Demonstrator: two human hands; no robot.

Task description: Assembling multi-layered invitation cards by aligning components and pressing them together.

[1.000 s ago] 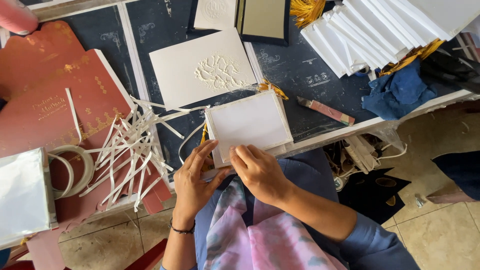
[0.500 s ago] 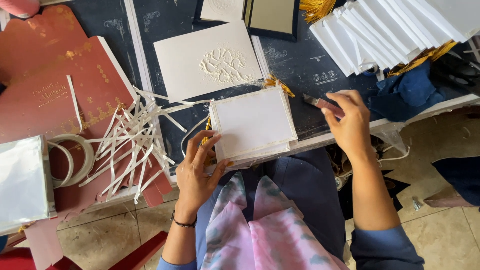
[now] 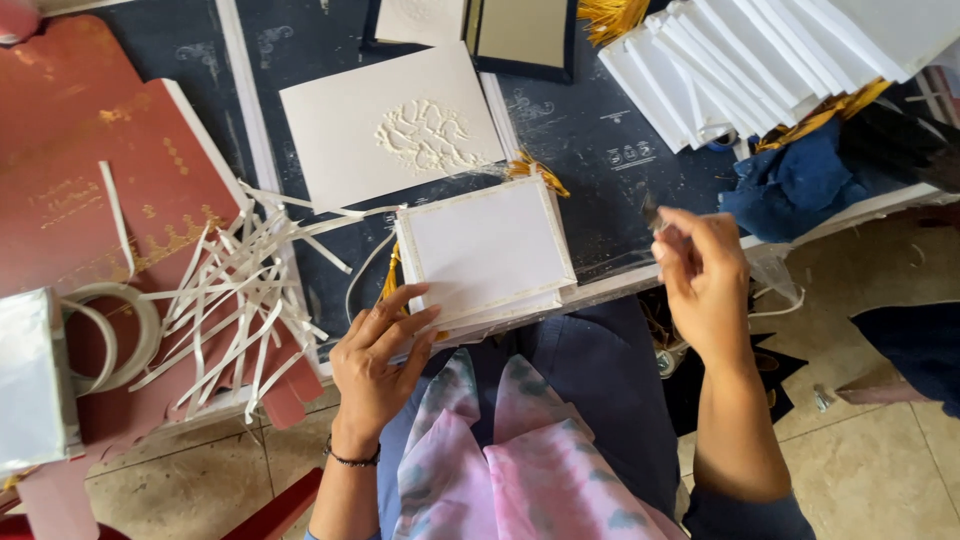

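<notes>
A person seated at a dark blue worktable (image 3: 600,130) presses the left hand (image 3: 375,365) flat, fingers (image 3: 400,310) spread, on the near left corner of a small stack of white rectangular cards (image 3: 485,250) that lies at the near edge of the table, a yellow tassel (image 3: 535,170) showing at its far right corner. The right hand (image 3: 705,280) is raised just off the table's near right edge, well apart from the stack, its fingers curled together and pinching a small dark slender tool (image 3: 652,213), of which only the tip shows; what kind of tool it is cannot be told.

Just beyond the stack lies a white card with an embossed floral emblem (image 3: 395,125). To the left, a loose heap of thin white paper strips (image 3: 235,290) spills across the table edge and onto large red sheets with gold print (image 3: 90,170), beside a roll of white tape (image 3: 110,335). At far right, a fanned row of white folded cards (image 3: 770,60) leans over a crumpled blue cloth (image 3: 790,180). A dark-framed board (image 3: 520,35) sits at the far edge.
</notes>
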